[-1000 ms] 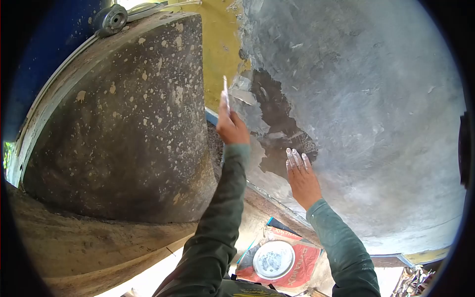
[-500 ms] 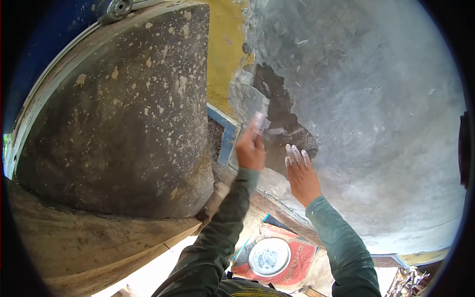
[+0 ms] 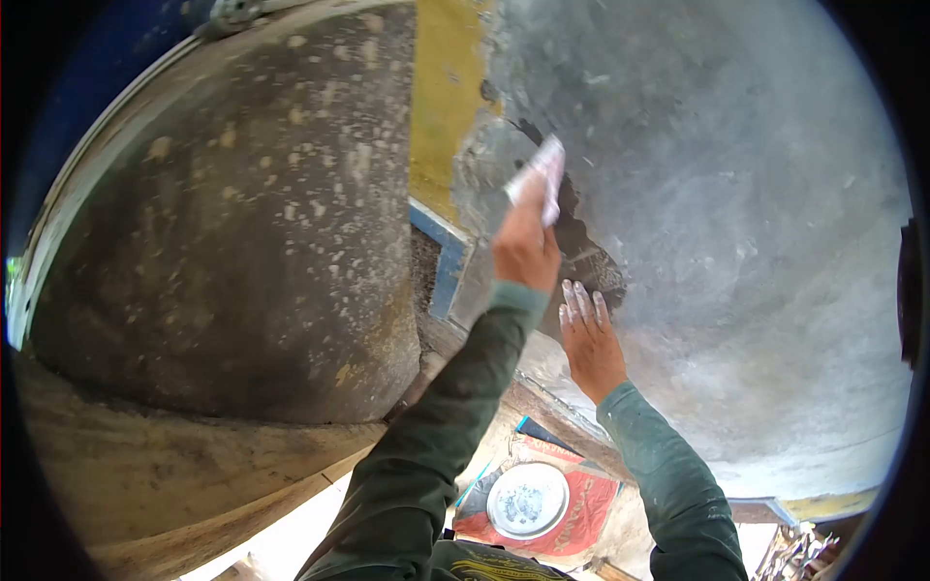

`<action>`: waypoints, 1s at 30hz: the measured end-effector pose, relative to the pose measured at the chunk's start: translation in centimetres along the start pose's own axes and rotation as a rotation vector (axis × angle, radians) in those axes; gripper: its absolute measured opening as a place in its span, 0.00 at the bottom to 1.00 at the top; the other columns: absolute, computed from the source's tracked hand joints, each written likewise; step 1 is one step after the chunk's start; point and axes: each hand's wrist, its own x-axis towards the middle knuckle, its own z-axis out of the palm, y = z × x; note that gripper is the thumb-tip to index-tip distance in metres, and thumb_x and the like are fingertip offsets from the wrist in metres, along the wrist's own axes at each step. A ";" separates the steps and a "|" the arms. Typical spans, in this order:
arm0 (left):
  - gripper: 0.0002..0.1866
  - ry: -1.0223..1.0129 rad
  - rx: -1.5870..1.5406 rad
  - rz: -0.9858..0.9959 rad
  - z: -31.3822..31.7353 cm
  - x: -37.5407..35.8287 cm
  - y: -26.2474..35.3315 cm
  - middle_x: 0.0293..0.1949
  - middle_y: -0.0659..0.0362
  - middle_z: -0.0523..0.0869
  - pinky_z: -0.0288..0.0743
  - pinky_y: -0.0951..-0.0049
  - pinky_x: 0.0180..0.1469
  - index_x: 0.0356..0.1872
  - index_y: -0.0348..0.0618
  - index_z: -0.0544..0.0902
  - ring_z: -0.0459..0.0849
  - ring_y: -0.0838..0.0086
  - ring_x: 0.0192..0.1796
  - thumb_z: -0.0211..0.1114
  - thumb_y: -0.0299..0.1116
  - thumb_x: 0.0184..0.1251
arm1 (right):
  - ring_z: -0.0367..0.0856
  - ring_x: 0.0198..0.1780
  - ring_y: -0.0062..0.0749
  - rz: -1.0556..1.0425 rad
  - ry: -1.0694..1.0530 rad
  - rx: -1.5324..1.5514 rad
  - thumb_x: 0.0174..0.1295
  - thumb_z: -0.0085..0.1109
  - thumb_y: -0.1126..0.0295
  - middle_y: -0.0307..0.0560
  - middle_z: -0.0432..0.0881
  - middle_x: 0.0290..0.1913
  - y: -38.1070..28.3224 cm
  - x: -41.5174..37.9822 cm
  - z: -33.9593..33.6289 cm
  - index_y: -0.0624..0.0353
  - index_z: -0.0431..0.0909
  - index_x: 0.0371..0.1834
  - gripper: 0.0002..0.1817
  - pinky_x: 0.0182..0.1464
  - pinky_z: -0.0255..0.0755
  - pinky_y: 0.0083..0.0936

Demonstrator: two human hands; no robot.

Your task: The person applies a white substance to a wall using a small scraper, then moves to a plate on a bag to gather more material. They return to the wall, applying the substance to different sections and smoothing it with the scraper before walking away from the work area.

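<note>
Pale thin piece (image 3: 550, 165), motion-blurred, sticks up from left hand (image 3: 526, 247), over or against the grey wall (image 3: 736, 223), contact can't be told. Left hand closed round its near end, finger detail blurred. Right hand (image 3: 591, 349) open, fingers slightly spread, nothing seen in it, palm side to wall, below and right of left hand. Likely works best with the piece's edge near flat, even light pressure, short strokes across the dark patch (image 3: 591, 257) just above right hand. Left of left hand: yellow strip (image 3: 436, 116), blue frame (image 3: 450, 271), then big speckled slab (image 3: 242, 213), whose edge could limit swing that way. Below hands: round plate (image 3: 528, 501) on red sack (image 3: 593, 504)
</note>
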 end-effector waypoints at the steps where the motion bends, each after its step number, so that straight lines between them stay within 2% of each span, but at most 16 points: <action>1: 0.30 -0.088 -0.045 -0.005 -0.8 -1.2 0.5 0.66 0.42 0.78 0.75 0.60 0.67 0.69 0.36 0.74 0.81 0.53 0.65 0.58 0.16 0.62 | 0.46 0.83 0.45 -0.009 0.017 -0.006 0.70 0.45 0.65 0.57 0.51 0.82 0.0 0.1 0.1 0.65 0.68 0.71 0.28 0.83 0.38 0.46; 3: 0.28 -0.137 -0.108 -0.068 -2.4 -1.6 0.6 0.66 0.43 0.78 0.75 0.60 0.67 0.69 0.37 0.74 0.80 0.54 0.66 0.57 0.19 0.65 | 0.46 0.83 0.46 -0.009 0.009 0.011 0.69 0.46 0.65 0.57 0.50 0.82 0.3 0.0 0.1 0.65 0.68 0.71 0.28 0.83 0.38 0.46; 5: 0.26 -0.034 -0.120 -0.296 -3.6 -1.6 -0.7 0.66 0.42 0.79 0.75 0.60 0.66 0.69 0.35 0.73 0.80 0.52 0.66 0.55 0.21 0.69 | 0.46 0.83 0.46 -0.011 0.014 -0.002 0.69 0.46 0.66 0.57 0.50 0.83 0.4 -0.1 -0.3 0.65 0.68 0.71 0.28 0.83 0.38 0.46; 9: 0.25 0.119 -0.077 -0.214 -3.9 4.0 -2.4 0.66 0.40 0.77 0.72 0.59 0.68 0.69 0.31 0.71 0.78 0.49 0.68 0.52 0.23 0.72 | 0.45 0.84 0.46 -0.011 0.018 0.042 0.70 0.45 0.66 0.57 0.49 0.83 0.3 -0.1 -0.4 0.65 0.68 0.71 0.27 0.83 0.37 0.45; 11: 0.26 0.203 0.024 -0.037 -2.8 6.3 -3.0 0.68 0.38 0.75 0.67 0.58 0.73 0.70 0.28 0.70 0.74 0.47 0.70 0.53 0.20 0.70 | 0.45 0.84 0.46 -0.007 0.020 0.053 0.70 0.45 0.66 0.58 0.49 0.83 0.3 -0.1 -0.2 0.66 0.67 0.71 0.27 0.83 0.37 0.45; 12: 0.26 0.199 0.026 -0.037 -2.0 6.8 -3.0 0.68 0.38 0.75 0.67 0.58 0.73 0.70 0.28 0.70 0.74 0.47 0.70 0.53 0.20 0.70 | 0.45 0.84 0.46 -0.008 0.014 0.038 0.70 0.44 0.66 0.58 0.49 0.83 0.4 -0.1 -0.2 0.66 0.67 0.71 0.27 0.83 0.37 0.45; 15: 0.29 0.122 0.092 -0.054 1.6 6.5 -2.3 0.70 0.38 0.72 0.63 0.56 0.76 0.71 0.29 0.69 0.70 0.45 0.73 0.55 0.18 0.66 | 0.46 0.83 0.46 -0.008 0.003 0.015 0.70 0.44 0.65 0.58 0.50 0.83 0.2 -0.1 -0.2 0.66 0.67 0.71 0.27 0.83 0.37 0.46; 17: 0.28 0.233 0.212 0.061 3.7 5.1 -2.1 0.66 0.37 0.76 0.70 0.55 0.70 0.68 0.28 0.71 0.76 0.44 0.68 0.58 0.18 0.64 | 0.46 0.83 0.46 0.000 0.001 -0.009 0.70 0.44 0.65 0.58 0.50 0.82 0.4 0.0 0.0 0.66 0.67 0.71 0.28 0.83 0.37 0.46; 18: 0.28 0.193 0.145 0.085 4.2 3.6 -1.8 0.67 0.37 0.75 0.68 0.55 0.71 0.68 0.28 0.72 0.73 0.41 0.69 0.57 0.17 0.63 | 0.47 0.83 0.46 -0.003 0.014 -0.029 0.70 0.44 0.65 0.58 0.51 0.82 0.3 -0.1 0.1 0.66 0.67 0.71 0.28 0.83 0.37 0.46; 21: 0.28 -0.060 0.018 0.080 1.8 -1.2 1.4 0.66 0.38 0.76 0.69 0.56 0.71 0.68 0.31 0.73 0.74 0.45 0.69 0.54 0.16 0.62 | 0.47 0.83 0.46 -0.017 0.009 -0.006 0.69 0.44 0.65 0.58 0.52 0.82 0.0 -0.5 0.3 0.67 0.68 0.71 0.28 0.83 0.38 0.46; 23: 0.29 -0.123 -0.058 0.072 0.0 -3.4 1.2 0.65 0.38 0.77 0.71 0.59 0.69 0.69 0.32 0.72 0.76 0.48 0.69 0.53 0.16 0.64 | 0.48 0.83 0.46 -0.011 0.009 0.031 0.69 0.44 0.66 0.58 0.52 0.82 0.2 0.1 0.0 0.67 0.68 0.70 0.28 0.83 0.38 0.46; 25: 0.28 -0.058 -0.099 -0.093 -1.8 -3.4 1.1 0.65 0.40 0.78 0.72 0.62 0.68 0.71 0.33 0.71 0.78 0.51 0.68 0.53 0.18 0.68 | 0.48 0.83 0.47 -0.013 0.033 0.082 0.69 0.44 0.66 0.58 0.52 0.82 0.4 -0.2 -0.3 0.68 0.68 0.70 0.27 0.83 0.38 0.46; 27: 0.27 0.101 -0.073 -0.169 -2.7 -0.8 -0.3 0.65 0.41 0.78 0.73 0.64 0.67 0.71 0.33 0.70 0.78 0.52 0.68 0.52 0.19 0.70 | 0.46 0.83 0.48 -0.016 0.051 0.056 0.67 0.47 0.66 0.60 0.51 0.82 0.4 -0.2 0.1 0.67 0.68 0.70 0.29 0.83 0.37 0.47; 30: 0.26 0.220 -0.042 -0.096 -3.0 5.7 -1.2 0.65 0.41 0.79 0.74 0.64 0.66 0.70 0.33 0.71 0.80 0.51 0.66 0.51 0.18 0.70 | 0.45 0.84 0.49 -0.020 0.066 0.046 0.64 0.50 0.66 0.61 0.50 0.82 0.3 -0.2 0.2 0.66 0.69 0.70 0.30 0.83 0.36 0.48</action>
